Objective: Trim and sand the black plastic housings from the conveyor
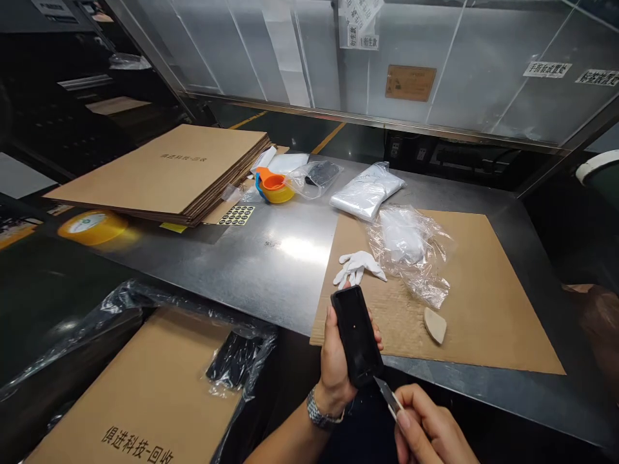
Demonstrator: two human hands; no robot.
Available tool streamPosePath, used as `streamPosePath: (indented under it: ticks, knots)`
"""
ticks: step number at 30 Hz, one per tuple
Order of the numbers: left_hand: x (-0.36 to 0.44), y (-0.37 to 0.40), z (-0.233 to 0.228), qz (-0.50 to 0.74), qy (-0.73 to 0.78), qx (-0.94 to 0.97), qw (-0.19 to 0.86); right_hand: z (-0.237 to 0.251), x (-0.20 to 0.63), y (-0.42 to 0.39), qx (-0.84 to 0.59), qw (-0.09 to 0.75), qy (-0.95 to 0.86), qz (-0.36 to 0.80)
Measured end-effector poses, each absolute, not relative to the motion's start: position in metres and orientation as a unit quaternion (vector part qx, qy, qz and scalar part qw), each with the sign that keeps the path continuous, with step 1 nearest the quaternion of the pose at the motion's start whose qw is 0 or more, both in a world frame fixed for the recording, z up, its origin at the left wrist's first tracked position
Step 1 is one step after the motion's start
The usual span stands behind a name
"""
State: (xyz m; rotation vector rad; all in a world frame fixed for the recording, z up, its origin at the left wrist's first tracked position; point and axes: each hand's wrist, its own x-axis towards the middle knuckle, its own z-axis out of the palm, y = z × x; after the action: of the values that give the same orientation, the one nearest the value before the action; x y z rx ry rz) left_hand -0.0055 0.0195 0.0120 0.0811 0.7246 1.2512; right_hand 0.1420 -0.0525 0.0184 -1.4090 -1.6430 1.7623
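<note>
A metal table (251, 270) is spread out ahead of the hands, with a cardboard sheet (483, 309) just past them carrying a crumpled plastic bag (411, 251) and a white glove (358, 265). The black device (356, 335) is gripped upright in the closed left hand (333, 364), long axis pointed away toward the glove. A small blade (388, 394) is pinched in the right hand (428, 428) and touched to the device's near bottom corner, so nothing looks pried open yet.

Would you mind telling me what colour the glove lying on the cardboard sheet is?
White; the glove shows best in the head view, on the cardboard sheet.
</note>
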Motion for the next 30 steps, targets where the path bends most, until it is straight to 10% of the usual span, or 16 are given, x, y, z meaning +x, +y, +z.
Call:
streamPosePath:
  ticks: [12,30]
  knots:
    - [-0.008,0.017,0.010,0.571,0.369,0.048,0.731,0.019,0.131,-0.053,-0.530,0.130,-0.679,0.490]
    - [-0.007,0.014,0.008,0.608,0.343,0.066,0.713,0.019,0.128,-0.053,-0.548,0.078,-0.587,0.591]
